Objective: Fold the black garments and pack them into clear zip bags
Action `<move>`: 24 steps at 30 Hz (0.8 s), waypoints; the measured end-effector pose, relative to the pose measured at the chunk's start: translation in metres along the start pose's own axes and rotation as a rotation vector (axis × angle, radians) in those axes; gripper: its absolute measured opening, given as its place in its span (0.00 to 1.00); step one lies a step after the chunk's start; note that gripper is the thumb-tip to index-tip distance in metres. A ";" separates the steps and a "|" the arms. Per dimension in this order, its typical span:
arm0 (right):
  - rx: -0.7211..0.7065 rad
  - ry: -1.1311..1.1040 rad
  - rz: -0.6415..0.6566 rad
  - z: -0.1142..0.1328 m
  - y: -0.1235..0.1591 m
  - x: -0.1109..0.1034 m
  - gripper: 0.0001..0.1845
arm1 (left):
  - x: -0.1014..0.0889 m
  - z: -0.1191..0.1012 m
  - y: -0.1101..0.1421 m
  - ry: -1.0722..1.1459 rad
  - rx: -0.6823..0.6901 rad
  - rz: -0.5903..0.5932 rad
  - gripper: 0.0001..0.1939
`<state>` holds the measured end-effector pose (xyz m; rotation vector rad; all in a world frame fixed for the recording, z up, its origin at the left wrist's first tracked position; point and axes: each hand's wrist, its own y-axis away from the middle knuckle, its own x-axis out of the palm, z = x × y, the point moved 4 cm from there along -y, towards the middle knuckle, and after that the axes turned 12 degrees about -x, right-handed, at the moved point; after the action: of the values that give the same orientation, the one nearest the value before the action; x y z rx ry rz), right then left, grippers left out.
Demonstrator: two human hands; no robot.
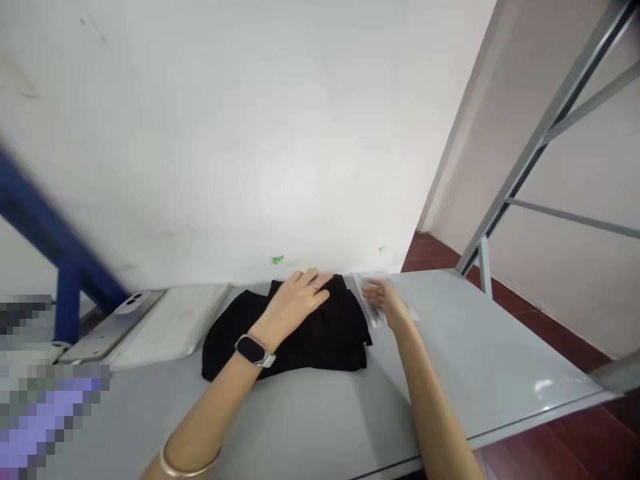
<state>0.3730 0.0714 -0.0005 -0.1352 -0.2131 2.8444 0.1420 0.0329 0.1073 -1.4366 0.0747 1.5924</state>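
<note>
A black folded garment (320,340) lies on the grey table. Over its far part reaches my left hand (295,300), palm down with the fingers stretched out; whether it presses the cloth or hovers just above it I cannot tell. My right hand (384,300) is at the right of the garment, fingers extended toward the left and nothing gripped in them. Beneath and around that hand is a thin clear plastic bag (371,310), partly covered by the fingers. The garment's kind is hard to make out.
To the left is a pile of whitish plastic bags (170,323), with a phone (115,327) beside it. A blue metal frame (65,247) rises at the left. A white wall (280,133) backs the table (480,360); a grey metal frame (535,153) stands on the right.
</note>
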 end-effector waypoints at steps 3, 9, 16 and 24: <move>0.007 -0.076 -0.068 -0.002 -0.001 -0.001 0.24 | 0.022 -0.034 -0.016 0.022 0.114 -0.013 0.11; -0.038 -0.199 0.005 0.007 0.002 0.007 0.23 | 0.069 -0.075 -0.019 0.155 0.169 0.028 0.10; -0.040 -0.110 -0.034 0.010 0.002 0.003 0.23 | 0.059 -0.027 -0.002 0.338 -0.391 -0.103 0.16; -0.059 0.266 0.107 0.002 0.009 0.016 0.19 | 0.072 0.039 0.055 0.354 -1.003 0.494 0.19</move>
<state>0.3555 0.0673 -0.0010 -0.5476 -0.2388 2.8861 0.0878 0.0686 0.0329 -2.6317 -0.2132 1.8372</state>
